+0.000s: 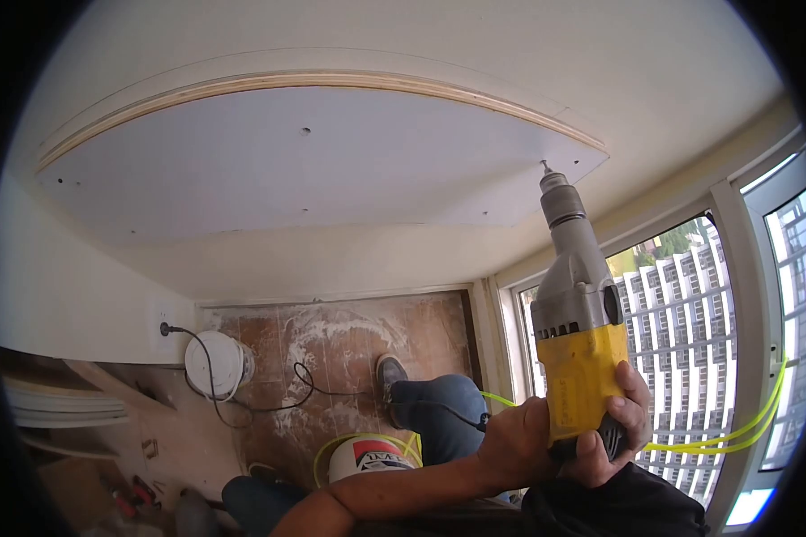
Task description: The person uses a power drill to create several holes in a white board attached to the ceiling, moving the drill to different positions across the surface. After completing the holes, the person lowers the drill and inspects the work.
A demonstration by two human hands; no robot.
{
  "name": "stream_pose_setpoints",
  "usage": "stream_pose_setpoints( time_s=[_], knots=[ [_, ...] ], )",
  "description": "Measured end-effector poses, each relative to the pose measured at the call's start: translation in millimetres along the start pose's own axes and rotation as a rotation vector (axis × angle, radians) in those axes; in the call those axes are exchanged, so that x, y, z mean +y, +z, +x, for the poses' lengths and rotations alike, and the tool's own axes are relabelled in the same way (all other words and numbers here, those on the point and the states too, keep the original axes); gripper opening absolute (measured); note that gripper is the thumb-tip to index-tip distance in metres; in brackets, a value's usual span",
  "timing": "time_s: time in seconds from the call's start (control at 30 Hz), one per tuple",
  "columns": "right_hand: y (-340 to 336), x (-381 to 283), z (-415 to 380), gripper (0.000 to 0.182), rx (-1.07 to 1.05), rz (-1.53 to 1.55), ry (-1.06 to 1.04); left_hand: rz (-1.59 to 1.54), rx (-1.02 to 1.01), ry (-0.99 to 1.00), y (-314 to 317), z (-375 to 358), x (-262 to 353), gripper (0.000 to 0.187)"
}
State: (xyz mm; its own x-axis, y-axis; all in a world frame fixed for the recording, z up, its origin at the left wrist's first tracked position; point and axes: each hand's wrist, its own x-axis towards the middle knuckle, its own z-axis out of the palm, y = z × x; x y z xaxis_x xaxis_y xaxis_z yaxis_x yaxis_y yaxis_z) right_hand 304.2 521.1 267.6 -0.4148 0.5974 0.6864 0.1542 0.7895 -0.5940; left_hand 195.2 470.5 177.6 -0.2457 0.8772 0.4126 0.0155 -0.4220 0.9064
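A yellow-and-grey corded power drill (582,362) points up toward a white panel (376,157) with a plywood edge. The bit (544,166) meets the panel's face near its right end, close to a dark hole (577,162). My right hand (631,412) wraps around the drill's rear end. From the left, my left hand (518,438) grips the lower body of the same drill; part of its fingers is hidden. Several other small holes dot the panel, one of them (305,131) in the upper middle.
Windows (676,295) line the right side, with a green-yellow hose (734,445) looping there. A black cord (306,380) runs from a wall socket past a white bucket (213,365). Another bucket (367,456) stands by my leg (448,412). Dust covers the tiled floor (349,336).
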Motion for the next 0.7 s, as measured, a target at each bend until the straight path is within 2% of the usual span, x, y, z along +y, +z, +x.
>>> stream_pose_setpoints(
  time_s=[0.13, 0.27, 0.37, 0.43, 0.57, 0.7],
  knots=[
    [-8.8, 8.2, -2.4, 0.055, -0.050, -0.114, -0.086, 0.025, -0.040, -0.042, -0.8, -1.3, 1.7, 0.040],
    [-6.4, 2.9, 2.0, 0.058, 0.023, 0.000, 0.024, 0.079, -0.110, -0.060, 0.7, 0.9, 7.4, 0.044],
    [-1.2, 6.4, 1.1, 0.058, 0.037, 0.037, -0.037, 0.117, -0.088, 0.008, 2.6, -0.5, 4.5, 0.047],
    [-3.6, 13.3, -2.5, 0.057, 0.018, 0.004, -0.100, 0.113, -0.091, -0.016, -1.5, -1.1, 5.8, 0.045],
    [2.7, 8.6, -1.0, 0.055, 0.064, 0.019, -0.063, 0.075, -0.017, 0.028, 5.7, -2.8, -1.2, 0.046],
    [5.4, 9.4, -0.9, 0.052, 0.103, 0.036, -0.043, 0.109, -0.028, 0.012, 2.9, -0.9, 0.3, 0.047]
  ],
)
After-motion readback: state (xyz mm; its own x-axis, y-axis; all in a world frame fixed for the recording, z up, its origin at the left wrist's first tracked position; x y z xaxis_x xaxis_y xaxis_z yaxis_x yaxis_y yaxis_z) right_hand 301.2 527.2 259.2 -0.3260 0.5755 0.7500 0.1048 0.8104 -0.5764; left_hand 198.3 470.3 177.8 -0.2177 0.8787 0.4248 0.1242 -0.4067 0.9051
